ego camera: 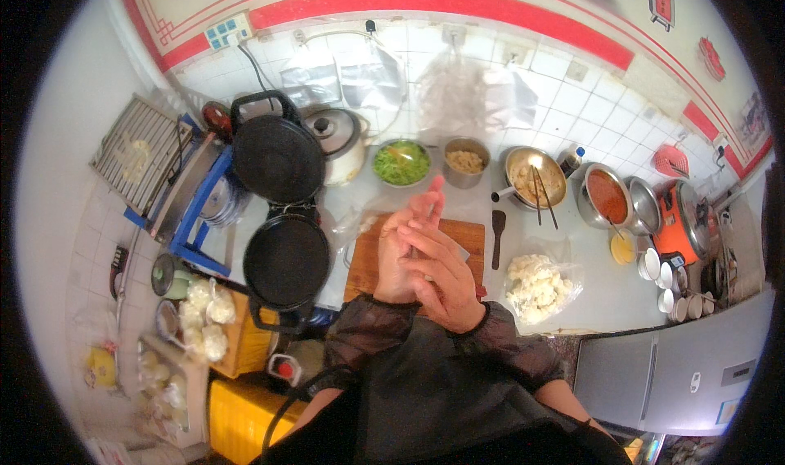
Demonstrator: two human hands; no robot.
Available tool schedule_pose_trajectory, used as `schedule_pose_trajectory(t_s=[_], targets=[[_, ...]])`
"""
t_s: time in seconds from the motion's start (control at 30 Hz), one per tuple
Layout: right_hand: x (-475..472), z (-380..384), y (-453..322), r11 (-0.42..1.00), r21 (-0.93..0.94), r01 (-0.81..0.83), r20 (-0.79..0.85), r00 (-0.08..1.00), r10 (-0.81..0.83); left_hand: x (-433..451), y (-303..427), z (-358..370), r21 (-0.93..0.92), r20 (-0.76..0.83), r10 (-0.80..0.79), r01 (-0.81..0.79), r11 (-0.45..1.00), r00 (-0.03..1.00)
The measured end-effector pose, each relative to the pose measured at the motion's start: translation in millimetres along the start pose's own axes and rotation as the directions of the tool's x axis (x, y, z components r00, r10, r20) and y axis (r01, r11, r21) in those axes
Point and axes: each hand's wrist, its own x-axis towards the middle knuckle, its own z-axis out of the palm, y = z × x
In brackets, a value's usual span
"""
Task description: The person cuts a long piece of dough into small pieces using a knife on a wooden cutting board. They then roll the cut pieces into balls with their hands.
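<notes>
Above the wooden cutting board, my left hand and my right hand are pressed against each other. The right fingers lie spread across the left palm, and the left fingers point away from me. I see nothing held, though the space between the palms is hidden. A grey metal blade edge shows on the board behind my right hand. Cauliflower florets in a clear plastic bag lie right of the board. A dark spatula rests near the board's right edge.
At left is an open black electric griddle. Along the wall stand a rice cooker, a bowl of shredded greens, a metal pot and a pan with chopsticks. Red sauce fills a bowl before an orange cooker.
</notes>
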Motion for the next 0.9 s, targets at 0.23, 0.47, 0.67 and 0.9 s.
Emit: schedule_pose_trajectory(t_s=[0.23, 0.47, 0.67, 0.9], targets=[[2.0, -8.9, 0.9, 0.907, 0.384, -0.171, -0.277, 0.916, 0.290, 2.3, 2.3, 2.6, -0.096, -0.161, -0.141, 0.127, 0.987, 0.977], [14.9, -20.1, 2.4, 0.897, 0.407, -0.174, -0.177, 0.948, 0.265, 0.7, 0.3, 4.9, -0.102, -0.204, -0.134, 0.116, 0.988, 0.970], [15.5, -17.0, -1.6, 0.894, 0.406, -0.188, -0.149, 0.952, 0.268, -0.4, 1.1, 8.1, -0.078, -0.245, -0.137, 0.121, 0.990, 0.960], [14.7, -15.0, -7.5, 0.881, 0.424, -0.211, -0.161, 0.939, 0.303, -0.1, 2.0, 10.6, -0.082, -0.268, -0.144, 0.126, 0.989, 0.953]])
